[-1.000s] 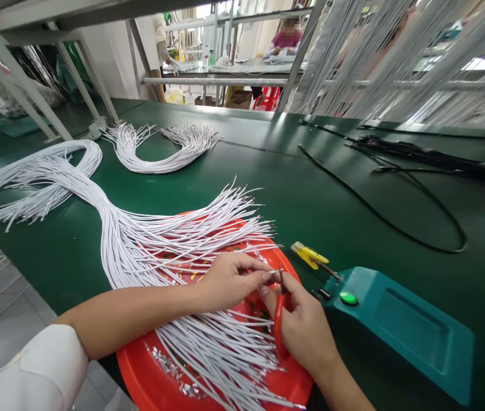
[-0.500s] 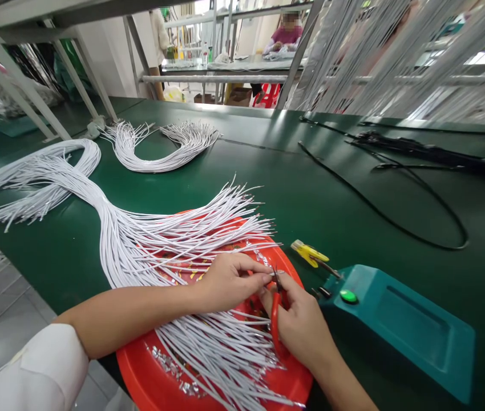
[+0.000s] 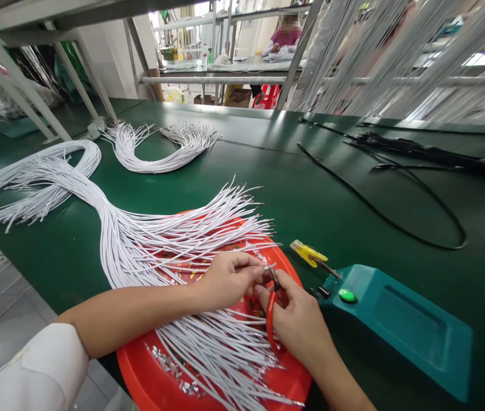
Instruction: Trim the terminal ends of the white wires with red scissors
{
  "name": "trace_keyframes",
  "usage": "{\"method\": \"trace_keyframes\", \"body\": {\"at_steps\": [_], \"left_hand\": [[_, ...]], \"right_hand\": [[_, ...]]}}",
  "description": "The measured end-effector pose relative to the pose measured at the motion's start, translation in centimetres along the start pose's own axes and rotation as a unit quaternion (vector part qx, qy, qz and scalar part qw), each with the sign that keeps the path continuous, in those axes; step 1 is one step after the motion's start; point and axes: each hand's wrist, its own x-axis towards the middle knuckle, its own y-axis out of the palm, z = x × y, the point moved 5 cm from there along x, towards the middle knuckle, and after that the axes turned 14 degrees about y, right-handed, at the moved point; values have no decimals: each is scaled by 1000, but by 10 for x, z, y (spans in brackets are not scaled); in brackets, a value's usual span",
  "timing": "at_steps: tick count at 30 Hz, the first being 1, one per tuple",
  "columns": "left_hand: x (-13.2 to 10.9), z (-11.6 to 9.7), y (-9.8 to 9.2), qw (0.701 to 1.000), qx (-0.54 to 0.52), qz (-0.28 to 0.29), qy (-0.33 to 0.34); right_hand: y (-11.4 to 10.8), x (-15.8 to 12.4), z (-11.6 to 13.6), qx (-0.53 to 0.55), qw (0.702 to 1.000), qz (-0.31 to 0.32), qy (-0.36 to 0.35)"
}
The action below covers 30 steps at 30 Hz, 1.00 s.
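Over a red tray [image 3: 131, 365], my left hand [image 3: 229, 279] pinches the end of a white cord [image 3: 270, 266] between thumb and fingers. Red-handled scissors [image 3: 271, 319] are in my right hand [image 3: 300, 314], their small blades [image 3: 274, 275] pointing up beside the cord end. The fingertips of both hands nearly meet there. A thick bundle of white cords [image 3: 140, 240] fans across the tray, above and below my left forearm. Small shiny silver scraps [image 3: 168, 365] lie in the tray. Whether the blades touch the cord is too small to tell.
A teal device [image 3: 405, 325] with a green button stands right of the tray, a yellow clip [image 3: 308, 252] beside it. Black cords [image 3: 435, 151] lie at the back right. Another white bundle [image 3: 152, 162] rests behind. Metal frames [image 3: 221, 80] edge the table; a person sits beyond.
My right hand and the scissors have shifted slightly left, and the blades now tilt left. My left fingertips have drawn back a little. The bundles stay put.
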Motion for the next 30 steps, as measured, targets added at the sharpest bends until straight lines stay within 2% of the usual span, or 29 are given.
{"method": "trace_keyframes", "body": {"at_steps": [2,6,8,16,19,25,30], "left_hand": [[1,1,-2,1000,-1,-12,12],[2,-3,-3,994,93,4,61],[2,-5,-4,986,146,19,82],[1,-2,-4,964,232,28,123],[0,4,-2,975,202,14,92],[-1,16,2,998,59,-4,1],[-2,19,3,999,37,8,-28]], "right_hand": [[-3,0,0,56,998,-15,3],[-18,-5,1,218,963,-157,3],[-21,-8,2,255,948,-189,3],[-16,-5,-8,238,950,-201,-1],[-15,-3,-14,214,956,-201,-5],[-16,-3,-10,202,961,-188,-37],[-15,-1,-9,202,965,-166,-30]]}}
